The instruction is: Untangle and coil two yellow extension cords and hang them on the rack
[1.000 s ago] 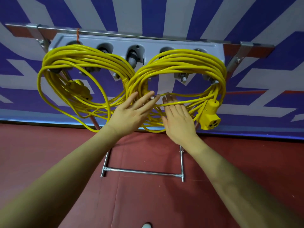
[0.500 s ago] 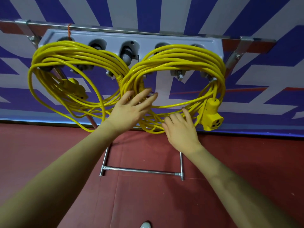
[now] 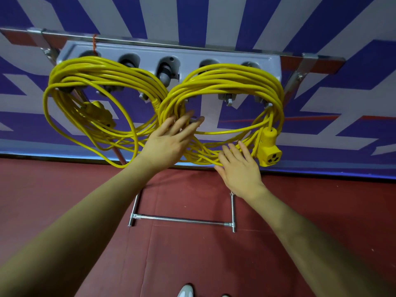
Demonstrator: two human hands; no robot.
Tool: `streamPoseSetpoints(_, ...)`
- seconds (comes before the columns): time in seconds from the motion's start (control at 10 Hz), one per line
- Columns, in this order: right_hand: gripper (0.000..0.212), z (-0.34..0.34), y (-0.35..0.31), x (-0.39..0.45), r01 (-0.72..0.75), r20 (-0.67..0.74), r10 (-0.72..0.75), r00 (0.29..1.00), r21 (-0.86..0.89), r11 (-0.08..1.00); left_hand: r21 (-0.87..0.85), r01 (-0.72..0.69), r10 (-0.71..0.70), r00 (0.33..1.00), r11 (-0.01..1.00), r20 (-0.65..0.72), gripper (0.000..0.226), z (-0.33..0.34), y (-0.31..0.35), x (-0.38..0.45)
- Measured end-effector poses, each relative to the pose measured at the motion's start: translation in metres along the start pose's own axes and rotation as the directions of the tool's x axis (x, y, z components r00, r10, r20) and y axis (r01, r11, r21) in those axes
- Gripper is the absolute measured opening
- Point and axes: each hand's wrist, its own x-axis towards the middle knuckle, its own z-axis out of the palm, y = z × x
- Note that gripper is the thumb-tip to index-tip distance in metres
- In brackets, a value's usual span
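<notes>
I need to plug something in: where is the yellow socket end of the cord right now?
In the head view, the socket end hangs at the lower right of the right-hand coil, just right of the right hand.

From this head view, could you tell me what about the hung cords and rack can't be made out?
- Hooks under the left coil and right coil: covered by the cord loops.
- Left coil's plug end: half hidden behind strands.
- Whether the left hand and right hand press the strands or only touch them: fingers partly overlap the cords.
- Rack stand: upper legs hidden behind coils and arms.
</notes>
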Motion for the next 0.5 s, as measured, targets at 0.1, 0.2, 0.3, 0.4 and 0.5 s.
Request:
streamPoseSetpoints(0.1, 0.053, -0.004, -0.002, -0.003, -0.021, 0.065, 0.021, 0.998, -0.003, 1.0, -0.01, -0.014, 0.014, 1.0, 1.0, 0.02, 0.043, -0.004, -0.002, -0.005)
streamPoseSetpoints(0.2, 0.058, -0.014, -0.006, -0.008, -0.053, 0.097, 0.051, 0.994, 0.018, 0.998, -0.033, -0.01, 0.011, 0.999, 0.999, 0.048, 0.047, -0.012, -0.003, -0.005)
streamPoseSetpoints(0.3, 0.057, -0.028, -0.009, -0.014, -0.082, 0.082, 0.077, 0.994, 0.059, 0.995, -0.054, 0.0, 0.004, 0.996, 0.999, 0.088, 0.049, -0.024, 0.001, -0.008)
streamPoseSetpoints(0.4, 0.054, -0.05, -0.007, -0.019, -0.087, 0.082, 0.078, 0.994, 0.104, 0.991, -0.105, 0.023, -0.008, 0.99, 0.994, 0.139, 0.049, -0.042, -0.001, -0.012)
streamPoseSetpoints(0.5, 0.044, -0.07, -0.011, -0.02, -0.096, -0.007, 0.098, 0.995, 0.156, 0.983, -0.146, 0.108, -0.082, 0.981, 0.983, 0.173, 0.05, -0.062, 0.002, -0.015)
